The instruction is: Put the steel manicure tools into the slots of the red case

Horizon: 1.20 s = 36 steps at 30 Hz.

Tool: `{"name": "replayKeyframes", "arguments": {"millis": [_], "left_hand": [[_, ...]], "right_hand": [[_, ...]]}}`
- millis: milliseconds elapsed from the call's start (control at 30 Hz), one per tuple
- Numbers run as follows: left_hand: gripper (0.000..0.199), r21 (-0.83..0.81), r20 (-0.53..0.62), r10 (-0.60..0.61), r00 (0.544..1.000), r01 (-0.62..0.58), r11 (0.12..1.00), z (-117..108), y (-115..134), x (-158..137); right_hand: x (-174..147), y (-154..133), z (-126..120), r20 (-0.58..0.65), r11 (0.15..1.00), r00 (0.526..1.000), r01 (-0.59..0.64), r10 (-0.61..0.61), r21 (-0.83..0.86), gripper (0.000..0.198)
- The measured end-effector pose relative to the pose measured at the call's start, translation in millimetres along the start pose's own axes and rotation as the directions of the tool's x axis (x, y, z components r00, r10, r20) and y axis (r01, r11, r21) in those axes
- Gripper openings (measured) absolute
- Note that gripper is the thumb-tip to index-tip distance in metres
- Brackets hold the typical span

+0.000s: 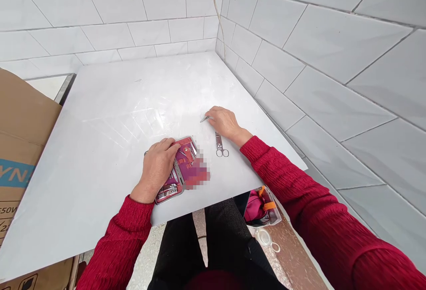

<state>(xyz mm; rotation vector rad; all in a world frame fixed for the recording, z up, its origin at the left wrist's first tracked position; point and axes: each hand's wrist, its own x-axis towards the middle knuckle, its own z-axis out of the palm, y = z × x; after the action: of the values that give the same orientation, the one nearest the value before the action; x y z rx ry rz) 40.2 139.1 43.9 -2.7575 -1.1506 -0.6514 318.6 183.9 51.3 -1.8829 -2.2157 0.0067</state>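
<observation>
An open manicure case (187,168) with a red and purple lining lies near the table's front edge, partly blurred out. My left hand (159,162) grips its left half, thumb over the middle and fingers curled across the upper edge. Metal tools sit in the case, among them a nail clipper (168,191) at the lower left. To the right, my right hand (223,121) pinches a slim silver manicure tool (204,119) just above or on the table; its exact kind is unclear. Small scissors (222,152) lie below that hand, with a silver clipper-like piece (218,140) against them.
The white table (109,156) meets tiled walls at the back and right. A cardboard box (20,148) stands along the left side. Below the front edge, a clear bag with pink and orange contents (261,205) sits beside my legs. A cable (218,10) hangs in the corner.
</observation>
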Motion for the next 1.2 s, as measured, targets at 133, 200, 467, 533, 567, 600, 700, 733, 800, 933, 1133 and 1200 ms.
{"name": "replayKeyframes", "arguments": {"millis": [133, 200, 467, 533, 567, 600, 700, 733, 800, 933, 1133, 1200], "left_hand": [[0.027, -0.002, -0.028, 0.037, 0.999, -0.038, 0.999, -1.1, 4.8, -0.1], [0.025, -0.041, -0.019, 0.091, 0.996, -0.092, 0.995, -1.5, 9.1, -1.1], [0.017, -0.166, 0.032, 0.151, 0.988, -0.143, 0.976, -2.1, 18.3, -3.2], [0.017, -0.186, 0.052, 0.142, 0.988, -0.130, 0.974, -3.1, 18.6, -2.8], [0.018, -0.191, 0.066, 0.140, 0.988, -0.125, 0.974, -3.5, 18.9, -2.7], [0.020, -0.190, 0.079, 0.139, 0.987, -0.122, 0.974, -3.8, 19.5, -2.6], [0.021, -0.165, 0.102, 0.129, 0.986, -0.111, 0.980, -3.6, 21.8, -2.9], [0.019, -0.158, 0.102, 0.124, 0.987, -0.107, 0.982, -3.1, 22.6, -3.1], [0.016, -0.153, 0.096, 0.115, 0.989, -0.099, 0.983, -2.2, 23.5, -3.5], [0.013, -0.169, 0.086, 0.116, 0.990, -0.100, 0.981, -2.2, 23.3, -4.6], [0.014, -0.196, 0.099, 0.109, 0.989, -0.087, 0.977, -4.8, 23.4, -6.3], [0.014, -0.202, 0.099, 0.108, 0.989, -0.086, 0.976, -4.4, 23.1, -6.8]], "right_hand": [[10.1, 2.1, -0.4, -0.008, 1.000, 1.000, 0.002, -0.003, -0.018, 0.033], [14.5, 1.8, -1.2, 0.038, 0.998, 0.999, 0.035, -0.033, -0.050, 0.031], [16.2, -5.8, -11.3, 0.191, 0.955, 0.971, 0.186, -0.143, -0.229, 0.028], [16.0, -7.5, -13.8, 0.241, 0.930, 0.953, 0.248, -0.184, -0.271, 0.028], [16.2, -8.0, -14.7, 0.262, 0.917, 0.943, 0.278, -0.204, -0.285, 0.028], [16.6, -8.3, -15.2, 0.279, 0.907, 0.934, 0.303, -0.222, -0.294, 0.028], [18.2, -8.5, -15.5, 0.314, 0.885, 0.914, 0.352, -0.255, -0.305, 0.026], [18.7, -8.6, -15.5, 0.322, 0.879, 0.909, 0.364, -0.263, -0.308, 0.025], [19.4, -9.3, -15.4, 0.335, 0.868, 0.900, 0.387, -0.280, -0.312, 0.022], [18.7, -12.6, -15.3, 0.338, 0.864, 0.899, 0.388, -0.278, -0.323, 0.019], [14.8, -23.9, -23.3, 0.332, 0.871, 0.911, 0.356, -0.244, -0.337, 0.020], [13.4, -32.3, -29.5, 0.314, 0.882, 0.915, 0.353, -0.254, -0.312, 0.018]]}}
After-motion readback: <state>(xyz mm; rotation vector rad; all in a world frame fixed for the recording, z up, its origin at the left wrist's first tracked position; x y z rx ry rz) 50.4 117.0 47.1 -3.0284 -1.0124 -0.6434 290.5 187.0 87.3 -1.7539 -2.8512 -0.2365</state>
